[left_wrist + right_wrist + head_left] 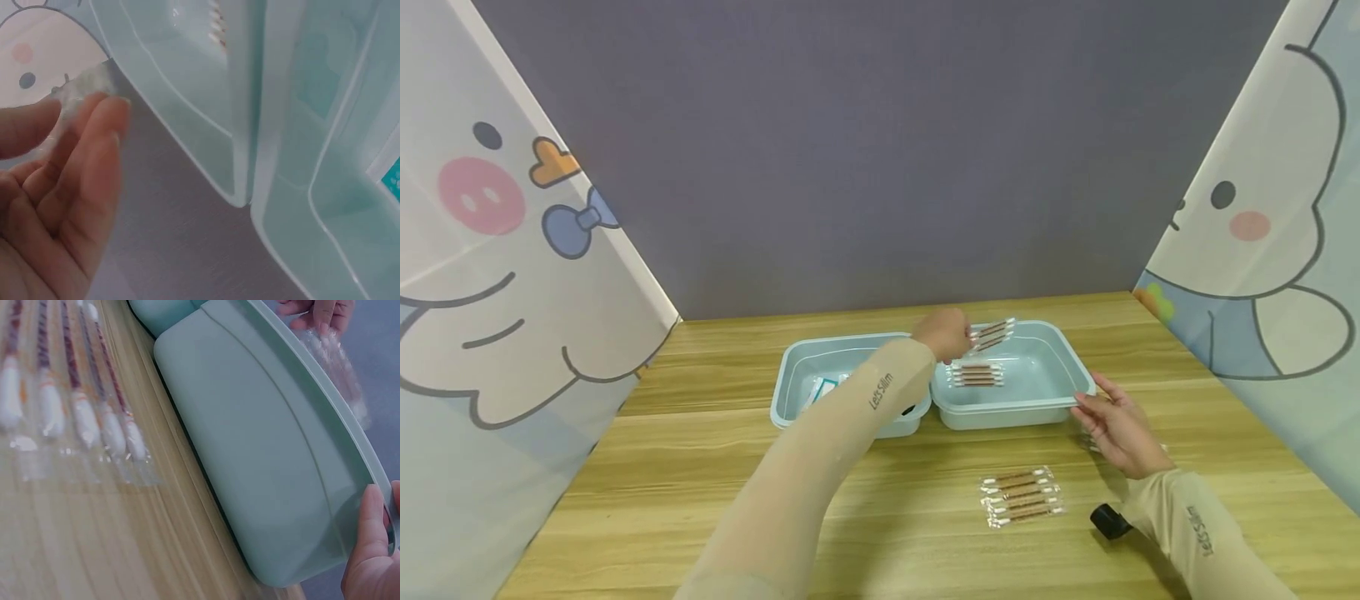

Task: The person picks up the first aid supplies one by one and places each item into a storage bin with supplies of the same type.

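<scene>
My left hand point(943, 333) pinches a clear packet of iodine cotton swabs point(992, 335) above the back left part of the right light-blue basin point(1041, 367). Inside that basin lies another swab packet point(977, 377). With thumb and fingers, my right hand point(1122, 429) grips the basin's rim at its front right corner. In the right wrist view the thumb point(372, 525) presses the outer wall below the rim. On the table in front of the basin lie more swab packets point(1021, 497), seen close up as white-tipped swabs point(84, 415) in the right wrist view.
A second light-blue basin point(793, 375) stands against the left side of the first, holding white and teal packets point(823, 388); my left forearm crosses over it. Another swab packet point(1092, 443) shows partly behind my right hand. A grey wall point(880, 167) rises behind the wooden table point(700, 467).
</scene>
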Tool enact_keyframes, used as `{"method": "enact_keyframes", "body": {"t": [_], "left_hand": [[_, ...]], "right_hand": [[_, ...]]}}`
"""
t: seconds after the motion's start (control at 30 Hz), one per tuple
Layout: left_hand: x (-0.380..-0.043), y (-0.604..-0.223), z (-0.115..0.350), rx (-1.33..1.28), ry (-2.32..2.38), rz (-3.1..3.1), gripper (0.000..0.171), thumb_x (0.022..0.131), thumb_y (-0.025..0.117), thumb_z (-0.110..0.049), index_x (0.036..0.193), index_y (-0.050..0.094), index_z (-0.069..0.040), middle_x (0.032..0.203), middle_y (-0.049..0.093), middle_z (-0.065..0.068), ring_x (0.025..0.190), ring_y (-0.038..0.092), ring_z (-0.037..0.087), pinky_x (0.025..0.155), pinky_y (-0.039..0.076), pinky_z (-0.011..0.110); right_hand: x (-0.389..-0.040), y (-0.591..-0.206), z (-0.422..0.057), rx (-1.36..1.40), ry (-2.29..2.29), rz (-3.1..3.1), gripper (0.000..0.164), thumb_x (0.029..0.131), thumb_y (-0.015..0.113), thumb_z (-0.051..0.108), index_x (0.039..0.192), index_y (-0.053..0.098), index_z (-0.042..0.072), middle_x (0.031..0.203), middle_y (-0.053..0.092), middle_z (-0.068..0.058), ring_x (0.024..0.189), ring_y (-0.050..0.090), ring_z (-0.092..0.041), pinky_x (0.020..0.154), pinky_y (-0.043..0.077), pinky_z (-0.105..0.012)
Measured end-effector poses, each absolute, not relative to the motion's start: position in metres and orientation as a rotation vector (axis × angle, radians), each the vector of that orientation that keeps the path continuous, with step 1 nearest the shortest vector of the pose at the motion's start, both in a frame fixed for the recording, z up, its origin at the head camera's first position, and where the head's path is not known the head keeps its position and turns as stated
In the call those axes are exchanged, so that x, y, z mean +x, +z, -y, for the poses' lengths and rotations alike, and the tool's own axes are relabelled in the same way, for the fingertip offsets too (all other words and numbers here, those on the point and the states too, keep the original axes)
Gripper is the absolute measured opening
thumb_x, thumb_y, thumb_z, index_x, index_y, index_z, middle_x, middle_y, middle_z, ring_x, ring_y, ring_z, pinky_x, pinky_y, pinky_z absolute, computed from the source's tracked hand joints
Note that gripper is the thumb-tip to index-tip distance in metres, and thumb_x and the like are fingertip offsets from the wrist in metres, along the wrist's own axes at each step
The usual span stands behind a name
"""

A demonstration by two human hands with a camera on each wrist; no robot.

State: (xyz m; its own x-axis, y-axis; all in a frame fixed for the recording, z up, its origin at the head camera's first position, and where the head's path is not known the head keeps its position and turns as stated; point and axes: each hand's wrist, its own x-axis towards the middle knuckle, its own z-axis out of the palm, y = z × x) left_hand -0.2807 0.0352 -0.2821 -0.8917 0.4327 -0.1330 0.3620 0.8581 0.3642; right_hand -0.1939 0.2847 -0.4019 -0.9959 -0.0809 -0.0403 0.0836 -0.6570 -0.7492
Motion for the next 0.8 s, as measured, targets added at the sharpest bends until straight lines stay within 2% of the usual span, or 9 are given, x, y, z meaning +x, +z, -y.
{"method": "enact_keyframes", "body": {"t": [0.1, 0.13, 0.2, 0.33, 0.53, 0.73, 0.8], "left_hand": [[-0.278, -0.285, -0.038, 0.684, 0.431, -2.789, 0.05, 0.095, 0.062, -0.026, 0.139, 0.05, -0.008, 0.137, 0.054, 0.004, 0.115, 0.057, 0.018, 0.094, 0.047, 0.027], [-0.277, -0.285, -0.039, 0.716, 0.406, -2.772, 0.055, 0.094, 0.062, -0.027, 0.143, 0.045, -0.01, 0.143, 0.048, 0.003, 0.123, 0.051, 0.018, 0.1, 0.043, 0.028], [-0.275, -0.285, -0.041, 0.772, 0.354, -2.748, 0.054, 0.095, 0.061, -0.029, 0.144, 0.045, -0.013, 0.145, 0.045, 0.001, 0.132, 0.041, 0.018, 0.106, 0.037, 0.03], [-0.27, -0.283, -0.041, 0.811, 0.285, -2.752, 0.042, 0.095, 0.059, -0.032, 0.135, 0.056, -0.019, 0.138, 0.052, -0.005, 0.126, 0.048, 0.015, 0.098, 0.044, 0.032], [-0.259, -0.288, -0.04, 0.961, 0.229, -2.72, 0.033, 0.097, 0.056, -0.034, 0.124, 0.065, -0.018, 0.125, 0.061, -0.006, 0.108, 0.057, 0.01, 0.079, 0.049, 0.025], [-0.243, -0.294, -0.042, 1.024, 0.286, -2.691, 0.028, 0.095, 0.06, -0.031, 0.119, 0.068, -0.02, 0.12, 0.063, -0.009, 0.105, 0.058, 0.007, 0.079, 0.048, 0.024], [-0.238, -0.296, -0.044, 1.031, 0.293, -2.687, 0.028, 0.094, 0.061, -0.031, 0.119, 0.067, -0.021, 0.116, 0.065, -0.011, 0.099, 0.059, 0.004, 0.075, 0.048, 0.023]], "right_hand": [[-0.193, -0.401, -0.284, 0.018, -2.775, -1.266, 0.039, 0.097, 0.047, -0.007, 0.126, 0.035, 0.016, 0.1, 0.056, -0.009, 0.081, 0.063, -0.013, 0.081, 0.052, -0.019], [-0.193, -0.401, -0.284, 0.022, -2.775, -1.268, 0.039, 0.097, 0.047, -0.007, 0.126, 0.035, 0.015, 0.1, 0.056, -0.009, 0.081, 0.063, -0.013, 0.081, 0.052, -0.018], [-0.193, -0.401, -0.284, 0.02, -2.775, -1.272, 0.039, 0.097, 0.047, -0.007, 0.126, 0.035, 0.015, 0.1, 0.055, -0.009, 0.081, 0.063, -0.013, 0.081, 0.052, -0.018], [-0.193, -0.4, -0.284, -0.008, -2.783, -1.266, 0.038, 0.097, 0.047, -0.007, 0.126, 0.034, 0.015, 0.099, 0.055, -0.008, 0.081, 0.063, -0.013, 0.081, 0.053, -0.018], [-0.193, -0.401, -0.284, -0.032, -2.802, -1.228, 0.037, 0.097, 0.046, -0.008, 0.125, 0.035, 0.013, 0.097, 0.057, -0.009, 0.08, 0.063, -0.014, 0.079, 0.053, -0.019], [-0.193, -0.401, -0.284, -0.024, -2.801, -1.225, 0.038, 0.096, 0.047, -0.008, 0.126, 0.034, 0.012, 0.097, 0.057, -0.009, 0.08, 0.064, -0.014, 0.079, 0.054, -0.019], [-0.194, -0.401, -0.283, -0.015, -2.799, -1.229, 0.038, 0.096, 0.047, -0.008, 0.125, 0.034, 0.012, 0.096, 0.057, -0.008, 0.08, 0.064, -0.014, 0.078, 0.054, -0.019]]}}
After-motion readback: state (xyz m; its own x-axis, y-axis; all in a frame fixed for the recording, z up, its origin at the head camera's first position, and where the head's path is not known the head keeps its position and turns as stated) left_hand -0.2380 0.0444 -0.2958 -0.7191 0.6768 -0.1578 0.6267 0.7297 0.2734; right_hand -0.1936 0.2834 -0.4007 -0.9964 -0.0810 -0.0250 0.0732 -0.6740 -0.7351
